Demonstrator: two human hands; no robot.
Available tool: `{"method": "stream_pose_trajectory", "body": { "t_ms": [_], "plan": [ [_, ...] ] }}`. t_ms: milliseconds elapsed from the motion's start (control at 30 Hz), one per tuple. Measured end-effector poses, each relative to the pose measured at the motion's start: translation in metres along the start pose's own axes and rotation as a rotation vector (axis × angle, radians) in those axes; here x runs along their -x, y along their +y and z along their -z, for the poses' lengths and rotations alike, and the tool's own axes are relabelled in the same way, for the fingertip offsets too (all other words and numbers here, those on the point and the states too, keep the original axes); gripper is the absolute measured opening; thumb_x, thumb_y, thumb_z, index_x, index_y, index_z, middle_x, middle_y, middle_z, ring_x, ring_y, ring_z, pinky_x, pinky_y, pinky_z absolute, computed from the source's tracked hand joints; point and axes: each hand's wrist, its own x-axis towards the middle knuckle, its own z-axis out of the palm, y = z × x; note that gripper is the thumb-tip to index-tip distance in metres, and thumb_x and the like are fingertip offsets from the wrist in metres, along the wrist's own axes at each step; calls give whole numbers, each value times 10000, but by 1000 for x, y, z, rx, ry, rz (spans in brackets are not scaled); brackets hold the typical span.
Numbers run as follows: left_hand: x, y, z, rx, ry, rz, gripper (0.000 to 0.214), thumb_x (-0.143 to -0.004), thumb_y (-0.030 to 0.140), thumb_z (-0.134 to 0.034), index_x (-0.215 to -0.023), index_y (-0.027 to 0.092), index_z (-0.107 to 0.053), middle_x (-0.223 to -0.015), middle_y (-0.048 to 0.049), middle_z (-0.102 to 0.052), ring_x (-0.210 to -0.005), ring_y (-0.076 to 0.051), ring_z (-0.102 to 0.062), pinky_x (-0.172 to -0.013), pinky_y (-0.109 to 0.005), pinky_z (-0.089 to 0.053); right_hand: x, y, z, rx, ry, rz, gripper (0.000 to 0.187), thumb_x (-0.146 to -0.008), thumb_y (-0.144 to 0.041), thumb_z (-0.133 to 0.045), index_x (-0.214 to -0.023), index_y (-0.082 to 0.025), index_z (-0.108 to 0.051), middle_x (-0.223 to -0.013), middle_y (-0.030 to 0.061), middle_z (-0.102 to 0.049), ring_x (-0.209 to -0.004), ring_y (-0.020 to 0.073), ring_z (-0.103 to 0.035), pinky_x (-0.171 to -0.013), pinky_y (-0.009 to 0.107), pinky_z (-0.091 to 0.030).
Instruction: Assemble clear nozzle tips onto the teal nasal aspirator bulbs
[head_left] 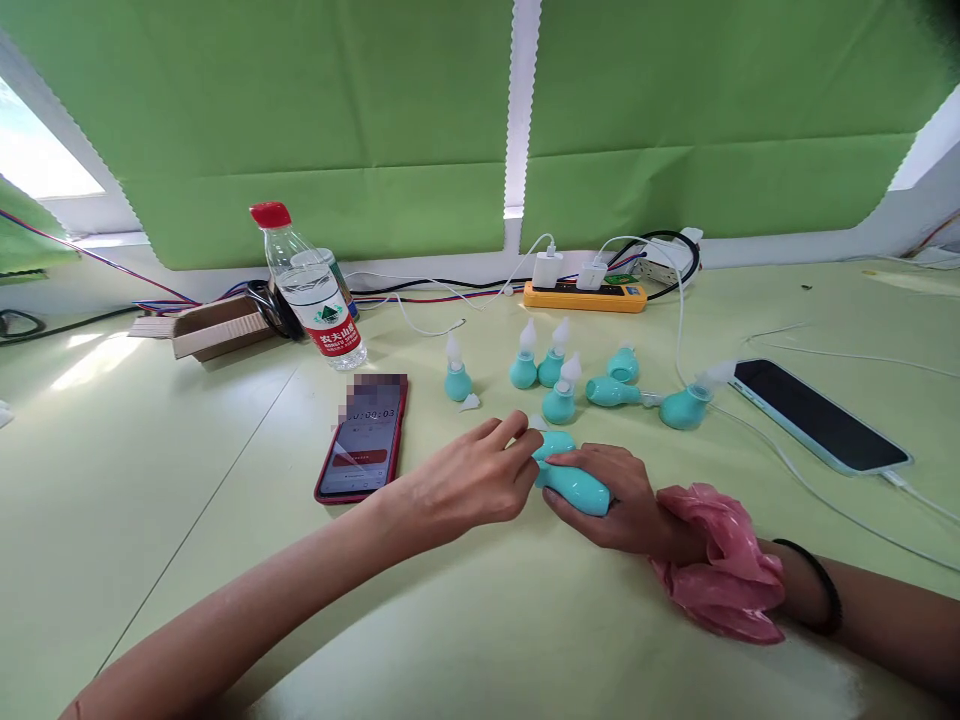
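Observation:
My right hand [611, 495] is wrapped over a teal squeeze bulb [581, 490], which lies on its side low over the table. A second teal bulb [555, 443] sits directly behind it, partly covered by my fingers; I cannot tell if it is gripped too. My left hand [491, 465] is closed in a pinch at the left end of the held bulb. What its fingertips hold is hidden. A small whitish tip [537, 422] shows just past those fingers. Farther back stand several teal bulbs with frosted nozzles, among them one bulb [457, 383] beside a white scrap [470, 402].
A phone with a timer [364, 440] lies left of my hands, near a water bottle [319, 300] and an open cardboard box [221, 325]. An orange power strip [585, 297] with chargers is at the back. Another phone [817, 415] charges at right, its cable crossing the table.

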Motion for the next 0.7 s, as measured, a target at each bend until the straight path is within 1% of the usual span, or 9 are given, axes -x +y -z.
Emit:
{"method": "stream_pose_trajectory", "body": {
  "t_ms": [100,167,333,467,533,600,633,700],
  "plan": [
    [0,-2,-4,33,-4,16,210,-807,19,-346,-747,80,-538,-829,-108,-518,-822,-210,-447,-640,-311,-445,1,0,0,3,3,-31,228,-682,-244,-611,-887,-205,-521,-637,5,-626,-523,133,-571,-550,284,-470],
    [0,-5,-8,95,31,46,215,-823,50,-338,-761,81,-541,-822,-107,-520,-814,-204,-445,-646,-312,-440,1,-1,0,-6,-6,-71,209,-681,-250,-612,-868,-201,-532,-646,12,-637,-520,136,-577,-546,285,-471],
    [0,-15,-10,375,127,163,183,-836,145,-375,-769,102,-539,-782,-87,-531,-806,-171,-451,-709,-295,-437,-3,-1,1,-37,6,-147,157,-680,-258,-607,-811,-189,-554,-663,20,-660,-568,145,-613,-539,257,-476],
    [3,-23,-5,583,147,241,134,-833,166,-409,-820,123,-535,-779,-49,-539,-777,-141,-459,-725,-270,-430,-6,1,2,-72,16,-197,128,-682,-260,-602,-774,-179,-567,-648,13,-656,-517,121,-596,-513,232,-475],
    [5,-25,-5,602,124,274,164,-846,204,-411,-920,135,-541,-838,-51,-547,-813,-146,-465,-738,-282,-426,-6,2,2,-71,19,-204,143,-677,-273,-604,-783,-184,-568,-673,18,-663,-542,130,-606,-532,244,-483],
    [6,-25,-7,568,73,269,213,-846,237,-427,-1005,159,-545,-875,-61,-543,-840,-157,-465,-739,-296,-424,-5,2,1,-71,13,-192,166,-672,-283,-607,-802,-188,-567,-705,27,-670,-590,147,-620,-568,264,-489],
    [6,-24,-9,542,52,254,221,-842,241,-438,-1013,168,-557,-877,-67,-541,-837,-160,-463,-730,-297,-425,-5,2,1,-75,5,-185,169,-672,-284,-607,-806,-189,-566,-708,29,-671,-599,150,-622,-577,269,-489],
    [5,-22,-15,485,47,215,203,-837,225,-445,-947,162,-604,-857,-77,-545,-812,-162,-460,-703,-291,-427,-4,2,0,-89,-10,-188,163,-678,-282,-603,-807,-190,-564,-700,27,-670,-588,147,-618,-573,268,-487]
  ]
}}
